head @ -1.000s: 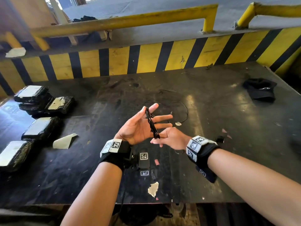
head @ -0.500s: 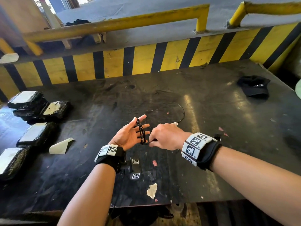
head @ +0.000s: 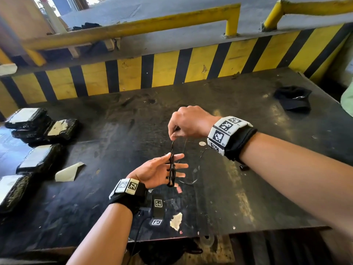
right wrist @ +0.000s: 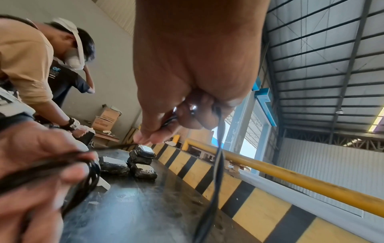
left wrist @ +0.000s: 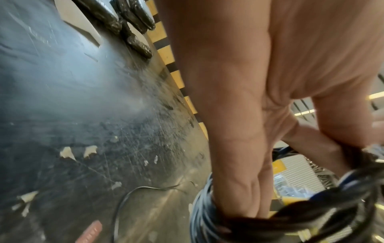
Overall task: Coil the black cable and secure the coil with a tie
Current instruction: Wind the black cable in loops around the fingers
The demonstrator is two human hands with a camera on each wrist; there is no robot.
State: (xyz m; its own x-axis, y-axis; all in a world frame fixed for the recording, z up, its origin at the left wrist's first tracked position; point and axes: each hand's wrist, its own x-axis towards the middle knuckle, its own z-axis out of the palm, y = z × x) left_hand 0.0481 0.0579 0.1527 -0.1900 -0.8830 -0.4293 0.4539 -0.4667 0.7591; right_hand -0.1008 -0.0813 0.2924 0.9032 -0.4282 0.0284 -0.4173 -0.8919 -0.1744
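Observation:
The thin black cable (head: 172, 169) is wound in several loops round the straight fingers of my left hand (head: 152, 171), which is held palm up over the dark table (head: 248, 178). Just above it, my right hand (head: 174, 135) pinches a strand of the cable that runs down to the coil. The loose tail (head: 193, 180) curves over the table right of my left hand. In the right wrist view the strand (right wrist: 218, 164) hangs from my pinching fingers and the coil (right wrist: 83, 172) crosses my left fingers. In the left wrist view the loops (left wrist: 311, 213) are blurred. No tie is identifiable.
Black wrapped packs (head: 38, 127) lie along the table's left side, with a paper scrap (head: 68, 172) beside them. A black cap (head: 292, 100) sits far right. A yellow-black striped wall (head: 152, 73) closes the back. A small marker-tagged device (head: 158, 209) lies near the front edge. Another person (right wrist: 31, 57) stands nearby.
My right hand has risen from beside my left fingers to above them, drawing a strand of cable upward. My left hand stays spread with the coil on it.

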